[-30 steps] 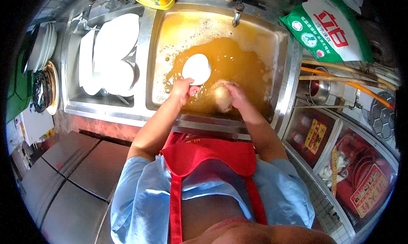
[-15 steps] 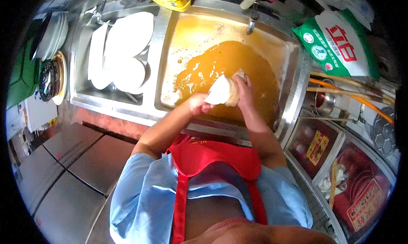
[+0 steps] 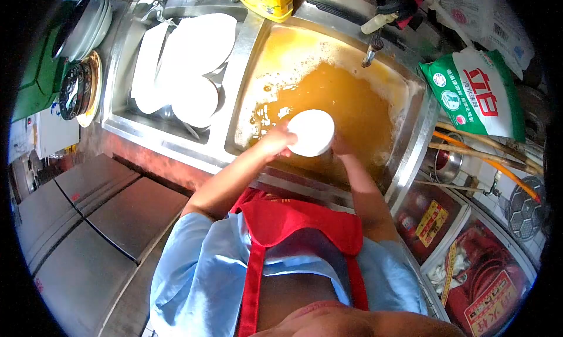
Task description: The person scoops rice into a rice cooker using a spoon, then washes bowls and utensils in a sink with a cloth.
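Observation:
A small white bowl (image 3: pixel 312 133) is tilted over the front part of a sink basin (image 3: pixel 234 123) filled with brownish, foamy water. My left hand (image 3: pixel 278 141) grips the bowl's left edge, fingers closed on it. At the bowl's right side is my right hand (image 3: pixel 341 146), its fingers hidden behind the bowl. The cloth that it held a moment ago does not show now. In the left basin, white dishes lie stacked, among them an oval plate (image 3: pixel 202 41) and a round bowl (image 3: pixel 195 102).
A tap (image 3: pixel 372 48) reaches over the water's far right corner. A yellow container (image 3: pixel 267 1) stands at the back rim. To the right lie a green and white detergent bag (image 3: pixel 478 93) and a metal pot (image 3: pixel 448 164). More plates (image 3: pixel 88 29) stack at far left.
The bowl has turned so that its round white face points up at me. My right hand has shifted down behind it, and the cloth has gone out of sight. The view has shifted slightly.

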`<state>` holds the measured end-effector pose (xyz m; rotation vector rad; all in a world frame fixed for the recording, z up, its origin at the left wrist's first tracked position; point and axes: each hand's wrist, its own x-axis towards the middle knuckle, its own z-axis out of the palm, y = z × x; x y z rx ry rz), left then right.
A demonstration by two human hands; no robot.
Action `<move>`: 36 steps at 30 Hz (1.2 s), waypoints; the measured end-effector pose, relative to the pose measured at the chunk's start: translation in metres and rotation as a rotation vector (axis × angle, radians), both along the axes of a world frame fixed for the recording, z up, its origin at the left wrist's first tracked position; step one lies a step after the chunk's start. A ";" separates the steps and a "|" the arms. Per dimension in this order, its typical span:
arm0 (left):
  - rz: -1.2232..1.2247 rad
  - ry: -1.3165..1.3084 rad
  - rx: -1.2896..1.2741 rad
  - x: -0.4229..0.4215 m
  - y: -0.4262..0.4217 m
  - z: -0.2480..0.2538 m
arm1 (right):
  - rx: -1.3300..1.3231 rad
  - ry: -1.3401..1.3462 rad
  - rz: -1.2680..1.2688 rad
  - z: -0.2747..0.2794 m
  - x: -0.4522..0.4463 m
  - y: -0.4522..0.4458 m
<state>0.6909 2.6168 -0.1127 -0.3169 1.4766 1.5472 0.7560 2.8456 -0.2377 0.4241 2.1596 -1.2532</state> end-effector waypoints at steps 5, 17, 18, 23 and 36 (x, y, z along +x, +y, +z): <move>-0.102 0.577 -0.548 -0.035 -0.064 0.077 | 0.384 -0.055 -0.002 -0.016 -0.003 0.051; 0.099 0.706 -1.047 -0.070 -0.177 0.100 | 0.701 -0.012 -0.237 -0.053 -0.128 0.096; 0.100 0.678 -1.086 -0.073 -0.174 0.102 | 0.687 -0.005 -0.221 -0.055 -0.141 0.090; -0.012 0.763 -1.185 -0.082 -0.187 0.084 | 0.572 0.040 -0.093 -0.064 -0.188 0.017; -0.033 0.766 -1.072 -0.080 -0.188 0.094 | 0.438 0.090 0.089 -0.066 -0.249 -0.084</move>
